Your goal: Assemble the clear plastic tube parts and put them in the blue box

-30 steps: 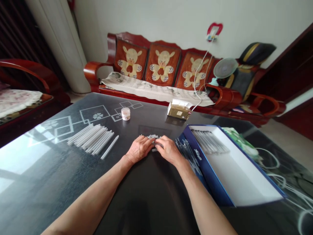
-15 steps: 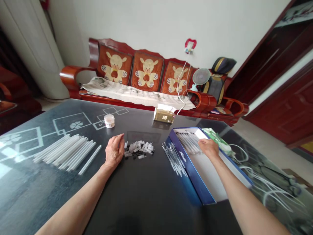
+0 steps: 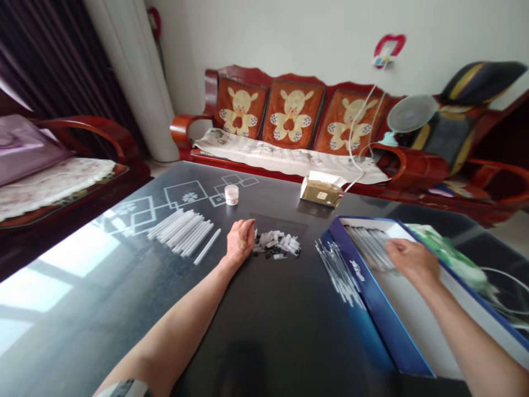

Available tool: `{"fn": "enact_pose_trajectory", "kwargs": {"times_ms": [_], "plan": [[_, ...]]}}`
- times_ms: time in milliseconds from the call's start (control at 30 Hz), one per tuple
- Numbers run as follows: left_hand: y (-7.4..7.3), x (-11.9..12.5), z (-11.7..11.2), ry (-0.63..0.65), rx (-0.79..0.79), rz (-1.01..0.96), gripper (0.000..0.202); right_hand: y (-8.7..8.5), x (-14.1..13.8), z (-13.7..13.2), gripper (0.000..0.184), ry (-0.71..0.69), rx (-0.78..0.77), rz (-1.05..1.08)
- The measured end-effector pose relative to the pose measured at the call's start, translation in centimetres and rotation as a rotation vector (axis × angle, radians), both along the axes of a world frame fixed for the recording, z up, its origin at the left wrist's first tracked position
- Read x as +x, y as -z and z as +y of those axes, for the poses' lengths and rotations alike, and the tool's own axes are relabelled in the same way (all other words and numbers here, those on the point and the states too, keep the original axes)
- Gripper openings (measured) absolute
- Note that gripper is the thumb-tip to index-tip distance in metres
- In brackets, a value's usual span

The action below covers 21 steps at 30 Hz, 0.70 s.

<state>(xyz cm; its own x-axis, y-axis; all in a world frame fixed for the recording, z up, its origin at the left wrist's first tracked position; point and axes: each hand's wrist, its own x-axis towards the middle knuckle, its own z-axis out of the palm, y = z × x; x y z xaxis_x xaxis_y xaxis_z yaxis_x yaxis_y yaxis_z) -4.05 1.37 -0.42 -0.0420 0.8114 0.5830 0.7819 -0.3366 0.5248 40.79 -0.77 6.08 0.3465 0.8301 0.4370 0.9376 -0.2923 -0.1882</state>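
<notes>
Our small heap of white and black pieces [image 3: 276, 244] lies on the dark table [image 3: 264, 331], just right of our left hand [image 3: 240, 240], which rests flat, open and empty. Our half-curled right hand [image 3: 412, 261] is at the clear tubes [image 3: 367, 247] in the blue box [image 3: 374, 281]; we cannot tell whether it grips any.

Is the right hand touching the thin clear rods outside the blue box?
Apart. The head view shows the right hand inside the blue box, with the box's side wall between it and the thin clear rods.
</notes>
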Motion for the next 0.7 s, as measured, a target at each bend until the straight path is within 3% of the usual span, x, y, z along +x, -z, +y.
{"fn": "enact_pose_trajectory", "kwargs": {"times_ms": [100,200,267,333,433,500,600,700], "plan": [[-0.1,0.3,-0.1,-0.004,-0.059,0.123,0.029,-1.7,-5.1,-1.6,0.023,-0.212,0.216,0.004],[-0.7,0.5,-0.7,0.021,-0.122,0.245,0.03,-2.4,-13.1,-4.8,0.023,-0.5,0.37,0.074],[-1.6,-0.1,-1.3,0.013,-0.172,0.314,0.03,-1.2,-18.0,-6.7,0.021,-0.688,0.307,0.143],[-3.0,-1.6,-2.0,-0.039,-0.236,0.382,0.029,1.2,-21.3,-8.1,0.021,-0.78,0.216,0.215],[-5.0,-5.0,-3.2,-0.157,-0.395,0.501,0.028,5.0,-23.1,-9.2,0.022,-0.79,0.102,0.26],[-5.8,-7.2,-3.9,-0.188,-0.531,0.576,0.027,6.5,-23.2,-9.5,0.022,-0.763,0.079,0.252],[-5.8,-9.1,-4.8,-0.191,-0.605,0.592,0.023,7.0,-23.0,-9.6,0.023,-0.73,0.074,0.22],[-5.0,-9.4,-5.1,-0.166,-0.627,0.568,0.03,6.6,-23.2,-9.5,0.023,-0.706,0.078,0.202]]}}
